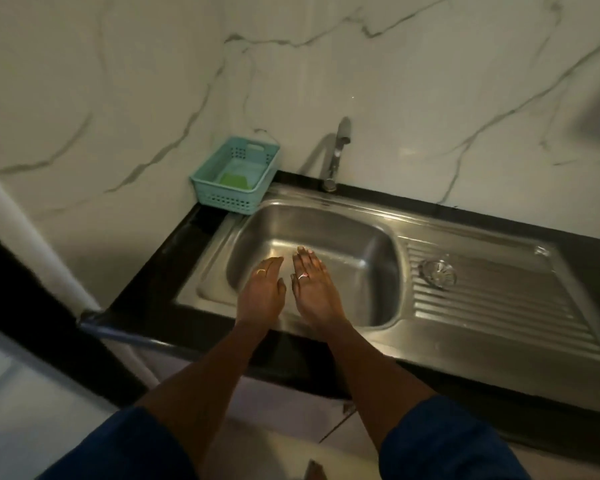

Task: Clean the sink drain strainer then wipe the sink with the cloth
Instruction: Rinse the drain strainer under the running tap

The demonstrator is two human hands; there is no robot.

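Sink (357, 233) behind left hand (261, 289), right hand (315, 289)

The basin (329, 233) lies open from above. The left hand (262, 289) and right hand (314, 289) hang flat, side by side, over its front half. The tap (336, 154) rises at the back rim against the wall. The basket (222, 199) fills the back-left corner, touching the rim. On the drainboard (499, 317), the strainer (438, 271) sits near the basin, apparently lying flat.
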